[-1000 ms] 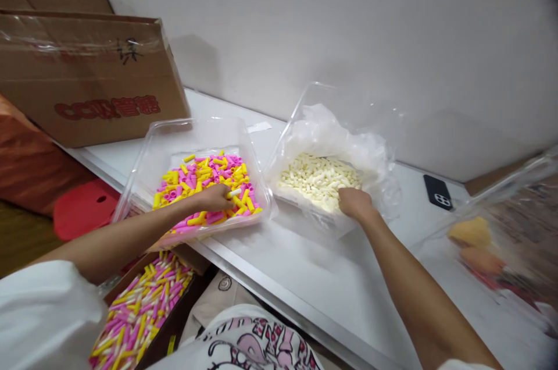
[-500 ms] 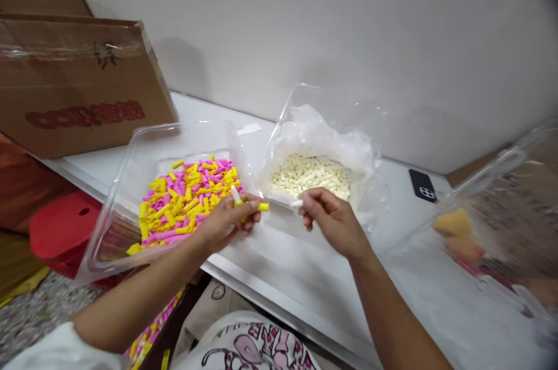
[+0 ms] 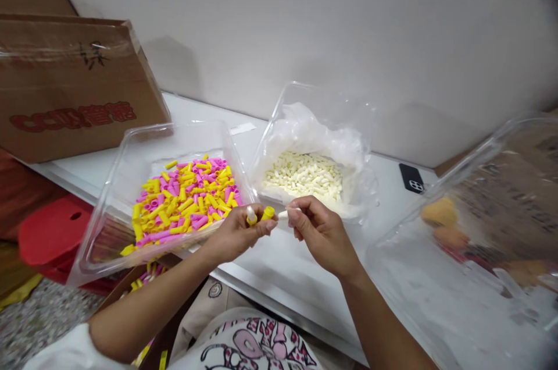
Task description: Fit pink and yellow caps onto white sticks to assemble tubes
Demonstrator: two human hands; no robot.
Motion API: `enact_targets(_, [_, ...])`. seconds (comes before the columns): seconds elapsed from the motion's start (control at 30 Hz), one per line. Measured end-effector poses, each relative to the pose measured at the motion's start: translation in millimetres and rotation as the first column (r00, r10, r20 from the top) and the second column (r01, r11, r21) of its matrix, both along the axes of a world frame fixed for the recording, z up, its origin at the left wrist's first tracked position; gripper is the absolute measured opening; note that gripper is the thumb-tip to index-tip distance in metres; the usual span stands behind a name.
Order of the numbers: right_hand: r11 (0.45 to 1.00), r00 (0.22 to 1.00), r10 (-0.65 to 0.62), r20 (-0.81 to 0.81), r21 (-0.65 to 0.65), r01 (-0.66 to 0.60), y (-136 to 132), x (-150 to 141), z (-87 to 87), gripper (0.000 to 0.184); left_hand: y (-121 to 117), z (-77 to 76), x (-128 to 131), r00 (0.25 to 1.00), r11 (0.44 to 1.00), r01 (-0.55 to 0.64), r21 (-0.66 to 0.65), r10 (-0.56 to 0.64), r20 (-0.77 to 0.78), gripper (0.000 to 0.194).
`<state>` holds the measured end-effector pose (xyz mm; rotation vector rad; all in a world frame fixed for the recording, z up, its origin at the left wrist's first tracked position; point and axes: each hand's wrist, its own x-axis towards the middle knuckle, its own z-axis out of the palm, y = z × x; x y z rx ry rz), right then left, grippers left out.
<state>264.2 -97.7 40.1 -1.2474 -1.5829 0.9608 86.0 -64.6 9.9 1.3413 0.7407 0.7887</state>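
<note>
Left hand (image 3: 239,234) grips two yellow tubes (image 3: 268,213), partly hidden; right hand (image 3: 317,233) pinches one white stick (image 3: 283,215), its end covered.

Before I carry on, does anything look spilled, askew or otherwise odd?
One thing: the clear plastic bin of pink and yellow tubes appears to jut past the front edge of the white table, near the red stool, so it looks only partly supported. I see no spilled pieces on the visible tabletop.

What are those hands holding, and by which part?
The left hand holds two yellow tubes by their lower parts. The right hand holds a white stick by its right end.
</note>
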Motion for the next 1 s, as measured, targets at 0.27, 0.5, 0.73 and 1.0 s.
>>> enact_targets(0.27, [0.999, 0.994, 0.051, 0.1, 0.007, -0.052, 0.7, -3.2, 4.3, 0.02, -2.5, 12.0, -10.8, 0.964, 0.948, 0.139, 0.286, -0.063, -0.258, 0.033])
enact_targets(0.5, [0.999, 0.989, -0.024, 0.144, -0.041, 0.03, -7.7, -16.2, -9.5, 0.025, -17.0, 2.9, -7.7, 0.873, 0.632, 0.158, 0.759, 0.269, -0.406, 0.02])
enact_targets(0.73, [0.982, 0.982, 0.108, 0.157, -0.171, -0.081, 9.9, 1.0, -16.8, 0.032, 11.8, -8.1, -36.9, 0.821, 0.752, 0.186, 0.633, 0.234, -0.52, 0.007])
enact_targets(1.0, [0.951, 0.383, -0.073, 0.921, -0.052, 0.306, 95.7, 98.3, -26.4, 0.033, 84.0, -32.3, -114.5, 0.12, 0.93, 0.307, 0.204, 0.174, -0.977, 0.024])
